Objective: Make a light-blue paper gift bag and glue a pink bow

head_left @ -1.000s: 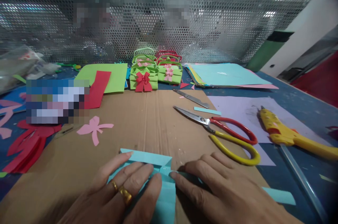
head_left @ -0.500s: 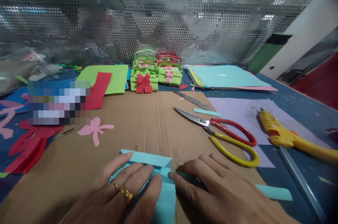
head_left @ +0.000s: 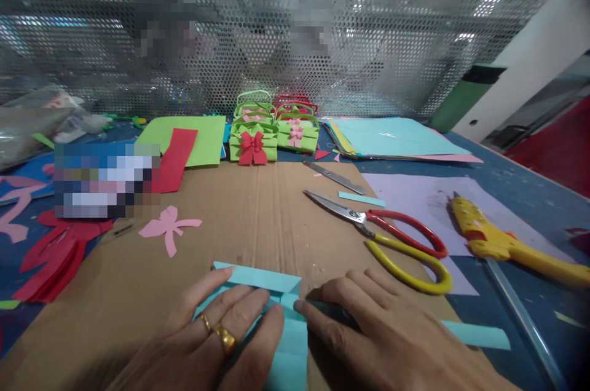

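Note:
Folded light-blue paper lies at the front of the cardboard, with a creased flap along its far edge. My left hand, wearing two gold rings, holds it down with its fingers pressed across the folds. From the right, my right hand has curled fingers, one fingertip against a small fold at the paper's side. A light-blue paper strip runs beneath this hand and comes out on its far right; most of the strip is hidden. Red-and-yellow-handled scissors lie beyond my right hand.
A yellow glue gun with a clear glue stick lies right on lilac paper. A blade rests on the cardboard. Small green paper bags, a paper stack, pink cutouts and red cutouts surround it.
Both hands keep almost the same place on the blue paper. The view has shifted very slightly; nothing has visibly been taken hold of or let go.

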Motion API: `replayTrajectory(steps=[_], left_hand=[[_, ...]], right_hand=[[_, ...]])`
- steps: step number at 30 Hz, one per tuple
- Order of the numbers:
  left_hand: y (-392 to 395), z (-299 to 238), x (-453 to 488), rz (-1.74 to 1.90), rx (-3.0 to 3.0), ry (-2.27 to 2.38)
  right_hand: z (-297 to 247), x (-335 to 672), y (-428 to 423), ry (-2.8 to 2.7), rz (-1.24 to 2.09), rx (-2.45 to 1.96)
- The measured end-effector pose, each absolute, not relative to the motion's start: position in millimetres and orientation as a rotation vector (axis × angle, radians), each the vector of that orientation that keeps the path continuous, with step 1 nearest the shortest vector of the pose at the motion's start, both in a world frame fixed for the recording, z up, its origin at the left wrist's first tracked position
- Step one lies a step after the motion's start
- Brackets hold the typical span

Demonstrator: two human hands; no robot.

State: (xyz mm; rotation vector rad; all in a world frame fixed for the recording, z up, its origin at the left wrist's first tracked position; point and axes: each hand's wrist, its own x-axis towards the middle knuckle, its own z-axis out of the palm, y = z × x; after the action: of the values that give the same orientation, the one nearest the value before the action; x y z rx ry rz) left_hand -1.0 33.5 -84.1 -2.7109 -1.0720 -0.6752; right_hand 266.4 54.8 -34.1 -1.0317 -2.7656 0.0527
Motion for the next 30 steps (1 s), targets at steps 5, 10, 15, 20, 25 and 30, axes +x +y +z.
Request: replayTrajectory(steps=[5,10,15,20,25,30], left_hand=[[35.6,-84.0,-1.9,-0.67,-2.704,-1.037],[40.5,-80.5,-3.6,-0.678,-2.736,-0.97],[44.6,-79.7,-6.5,-0.683,-2.764,-0.888],[44.6,-79.4,-5.8,-0.671,-2.751,-0.883],[42.5,-78.2,-4.7,-0.669,-2.786,-0.958],[45.0,-76.1,-5.9,-0.639,-2.822,-0.922]], right_hand=[[-28.8,268.2,58.8,-2.749,0.063,-0.998],[-27.1,268.4,60.5,-2.755,0.075,-0.955],[-28.8,263.7,61.0,-2.788,0.131,-0.988],[-33.5,259.0,62.5,-2.786,0.141,-1.035],[-43.9,256.8,63.8,-2.801,0.12,-1.058],[-37.9,258.1,62.6,-2.738,0.064,-1.019]])
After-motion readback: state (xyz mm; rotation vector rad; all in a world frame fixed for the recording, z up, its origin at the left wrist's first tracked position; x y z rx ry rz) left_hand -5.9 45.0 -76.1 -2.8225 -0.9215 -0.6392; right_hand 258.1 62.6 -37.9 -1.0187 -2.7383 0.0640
